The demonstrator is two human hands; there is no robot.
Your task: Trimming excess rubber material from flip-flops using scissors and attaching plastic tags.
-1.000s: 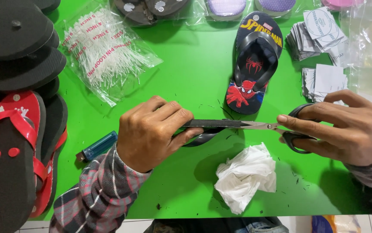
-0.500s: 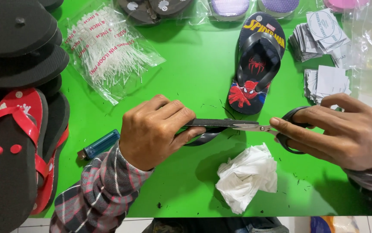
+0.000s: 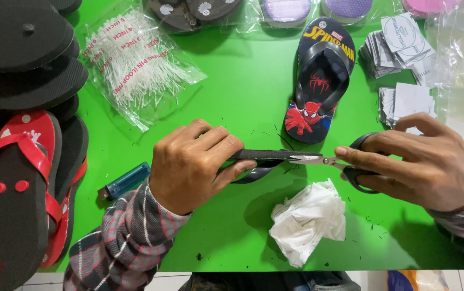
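My left hand [image 3: 191, 161] grips a black flip-flop sandal [image 3: 264, 156] held on edge over the green table [image 3: 232, 91], its strap hanging just below. My right hand [image 3: 420, 161] holds black-handled scissors [image 3: 323, 160], fingers through the loops. The blades touch the sandal's right end. A crumpled white tissue [image 3: 307, 221] lies just below the scissors. A finished sandal [image 3: 321, 81] with a red and blue cartoon print lies above them, toe toward me.
Stacked black soles [image 3: 22, 59] and red-strapped sandals [image 3: 22, 188] fill the left side. A clear bag of white loop pins [image 3: 135, 64] lies at the upper left, a blue lighter [image 3: 127, 180] near my left sleeve. Paper tags [image 3: 404, 48] and plastic bags sit at the upper right.
The scissors and my right hand have shifted slightly left along the sandal's edge. My left hand keeps the sandal in the same place.
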